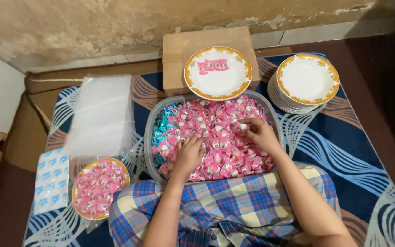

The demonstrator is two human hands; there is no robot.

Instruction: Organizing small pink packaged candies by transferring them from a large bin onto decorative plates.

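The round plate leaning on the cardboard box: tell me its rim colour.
Head view: the white round plate has an orange-gold patterned rim.

— What hems in the tub of pink sachets (216, 137)?

— A gold-rimmed plate (217, 73) leaning on a cardboard box (179, 55) blocks the far side; a stack of plates (305, 82) stands at far right.

— And left?

— A pile of clear bags (100, 114) and a wrapped plate of sachets (99, 186) fill it. The blue patterned mat (344, 155) lies bare to the right, past the right hand (259, 132).
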